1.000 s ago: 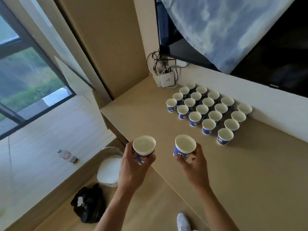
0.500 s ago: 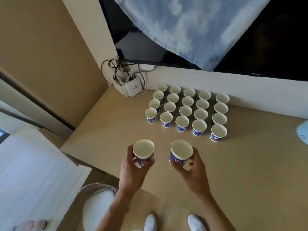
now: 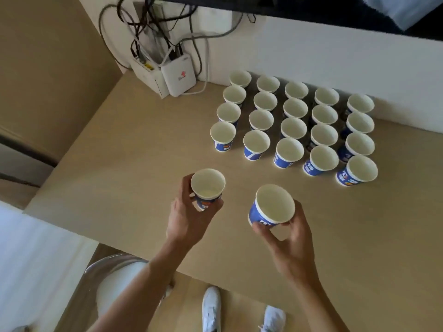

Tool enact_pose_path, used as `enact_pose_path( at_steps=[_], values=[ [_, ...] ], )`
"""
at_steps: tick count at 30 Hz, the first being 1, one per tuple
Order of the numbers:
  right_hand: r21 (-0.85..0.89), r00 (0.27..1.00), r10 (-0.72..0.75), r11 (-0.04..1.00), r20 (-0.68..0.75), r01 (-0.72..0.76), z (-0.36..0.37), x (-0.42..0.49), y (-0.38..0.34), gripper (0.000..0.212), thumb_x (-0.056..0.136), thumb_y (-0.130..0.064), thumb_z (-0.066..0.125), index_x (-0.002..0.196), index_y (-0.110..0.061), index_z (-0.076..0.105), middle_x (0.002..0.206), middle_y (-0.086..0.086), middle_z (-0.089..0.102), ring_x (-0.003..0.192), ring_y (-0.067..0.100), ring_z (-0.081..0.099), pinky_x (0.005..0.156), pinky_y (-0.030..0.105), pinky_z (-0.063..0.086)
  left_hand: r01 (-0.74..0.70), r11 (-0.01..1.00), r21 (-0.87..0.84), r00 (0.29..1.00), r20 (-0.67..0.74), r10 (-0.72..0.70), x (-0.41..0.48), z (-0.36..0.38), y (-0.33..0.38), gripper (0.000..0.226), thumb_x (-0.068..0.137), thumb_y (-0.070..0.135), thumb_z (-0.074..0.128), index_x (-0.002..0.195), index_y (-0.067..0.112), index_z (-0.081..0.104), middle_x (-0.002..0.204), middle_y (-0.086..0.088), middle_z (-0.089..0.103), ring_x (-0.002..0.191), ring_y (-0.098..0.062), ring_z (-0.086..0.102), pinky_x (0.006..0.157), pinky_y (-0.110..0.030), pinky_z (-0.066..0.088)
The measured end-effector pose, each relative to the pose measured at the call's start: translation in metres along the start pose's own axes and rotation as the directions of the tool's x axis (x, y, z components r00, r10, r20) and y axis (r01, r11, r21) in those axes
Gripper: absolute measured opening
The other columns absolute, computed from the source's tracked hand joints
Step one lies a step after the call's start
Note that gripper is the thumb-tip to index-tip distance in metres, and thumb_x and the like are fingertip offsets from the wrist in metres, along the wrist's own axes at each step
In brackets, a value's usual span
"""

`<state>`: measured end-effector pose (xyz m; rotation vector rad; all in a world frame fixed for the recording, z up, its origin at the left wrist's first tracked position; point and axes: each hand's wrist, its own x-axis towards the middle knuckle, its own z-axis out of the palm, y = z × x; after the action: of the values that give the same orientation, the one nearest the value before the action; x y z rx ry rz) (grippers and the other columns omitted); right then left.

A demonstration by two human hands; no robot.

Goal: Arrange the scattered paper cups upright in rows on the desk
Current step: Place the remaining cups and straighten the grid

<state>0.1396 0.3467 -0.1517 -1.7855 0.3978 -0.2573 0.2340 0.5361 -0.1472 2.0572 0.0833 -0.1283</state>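
Note:
Several blue-and-white paper cups (image 3: 293, 128) stand upright in neat rows on the light wooden desk (image 3: 134, 168), close to the back wall. My left hand (image 3: 189, 216) holds one paper cup (image 3: 207, 188) upright above the desk, in front of the rows' left end. My right hand (image 3: 291, 238) grips another paper cup (image 3: 273, 204) by its base, slightly tilted, just right of the first. Both held cups are short of the front row.
A white router (image 3: 177, 76) and a tangle of cables (image 3: 153, 27) sit at the desk's back left corner. A dark screen edge (image 3: 311, 8) hangs above the wall. A white-seated stool (image 3: 115, 283) and my shoes (image 3: 211, 307) are below the desk's front edge.
The view has swung right and down and closed in on the desk. Both hands have carried their cups forward over the desk, nearer the front row.

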Motion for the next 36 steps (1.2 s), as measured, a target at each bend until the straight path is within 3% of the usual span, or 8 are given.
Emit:
enact_pose_path(
  at_steps=[4, 7, 13, 19, 22, 28, 36],
  values=[
    [-0.009, 0.998, -0.037, 0.999, -0.045, 0.037, 0.02, 0.022, 0.036, 0.055, 0.071, -0.048, 0.082, 0.118, -0.033, 0.057, 0.109, -0.008, 0.068, 0.098, 0.022, 0.067, 0.09, 0.046, 0.055, -0.049, 0.998, -0.028, 0.999, -0.007, 0.049, 0.029, 0.015, -0.029, 0.061, 0.074, 0.021, 0.088, 0.125, 0.027, 0.055, 0.11, 0.018, 0.068, 0.092, -0.007, 0.068, 0.073, -0.012, 0.051],
    [0.004, 0.993, -0.108, 0.994, -0.054, 0.108, 0.034, 0.038, 0.058, 0.054, 0.072, -0.048, 0.082, 0.118, -0.037, 0.057, 0.11, -0.007, 0.068, 0.101, 0.022, 0.067, 0.09, 0.045, 0.055, -0.12, 0.991, -0.05, 0.993, -0.003, 0.12, 0.051, 0.024, -0.043, 0.061, 0.075, 0.018, 0.087, 0.126, 0.026, 0.055, 0.11, 0.017, 0.068, 0.092, -0.003, 0.067, 0.073, -0.007, 0.048],
    [0.092, 0.978, -0.195, 0.975, -0.073, 0.201, 0.053, 0.064, 0.088, 0.059, 0.071, -0.042, 0.084, 0.123, -0.038, 0.057, 0.118, -0.008, 0.068, 0.113, 0.018, 0.067, 0.094, 0.022, 0.052, -0.253, 0.965, -0.068, 0.967, 0.002, 0.253, 0.092, 0.038, -0.061, 0.062, 0.074, 0.017, 0.087, 0.128, 0.017, 0.055, 0.107, 0.014, 0.069, 0.08, -0.002, 0.065, 0.08, -0.018, 0.056],
    [0.081, 0.97, -0.231, 0.968, -0.077, 0.238, 0.054, 0.079, 0.103, 0.065, 0.072, -0.037, 0.084, 0.13, -0.029, 0.055, 0.125, 0.0, 0.068, 0.118, 0.026, 0.066, 0.101, 0.05, 0.052, -0.296, 0.952, -0.075, 0.954, 0.022, 0.299, 0.11, 0.052, -0.075, 0.063, 0.073, 0.018, 0.088, 0.127, 0.017, 0.054, 0.112, 0.012, 0.069, 0.09, -0.003, 0.067, 0.076, -0.015, 0.055],
    [0.062, 0.97, -0.231, 0.97, -0.07, 0.236, 0.053, 0.084, 0.106, 0.067, 0.072, -0.038, 0.085, 0.131, -0.028, 0.055, 0.125, 0.0, 0.067, 0.118, 0.025, 0.066, 0.1, 0.053, 0.053, -0.292, 0.954, -0.063, 0.956, 0.019, 0.294, 0.114, 0.06, -0.076, 0.064, 0.072, 0.019, 0.089, 0.126, 0.017, 0.055, 0.111, 0.012, 0.068, 0.091, -0.004, 0.068, 0.074, -0.015, 0.055],
    [0.051, 0.973, -0.22, 0.973, -0.068, 0.224, 0.053, 0.084, 0.108, 0.068, 0.071, -0.043, 0.085, 0.132, -0.032, 0.055, 0.127, -0.002, 0.066, 0.12, 0.025, 0.064, 0.101, 0.055, 0.051, -0.275, 0.961, -0.034, 0.961, -0.002, 0.276, 0.119, 0.066, -0.073, 0.061, 0.071, 0.02, 0.089, 0.122, 0.019, 0.056, 0.105, 0.016, 0.068, 0.089, -0.006, 0.069, 0.078, -0.03, 0.058],
    [0.001, 0.976, -0.211, 0.978, -0.05, 0.211, 0.052, 0.082, 0.114, 0.064, 0.072, -0.046, 0.084, 0.128, -0.033, 0.056, 0.125, -0.004, 0.066, 0.118, 0.023, 0.064, 0.098, 0.055, 0.052, -0.287, 0.958, -0.009, 0.958, -0.014, 0.287, 0.121, 0.068, -0.07, 0.059, 0.072, 0.021, 0.089, 0.12, 0.02, 0.056, 0.1, 0.023, 0.065, 0.087, 0.0, 0.067, 0.073, -0.015, 0.055]
  ],
)
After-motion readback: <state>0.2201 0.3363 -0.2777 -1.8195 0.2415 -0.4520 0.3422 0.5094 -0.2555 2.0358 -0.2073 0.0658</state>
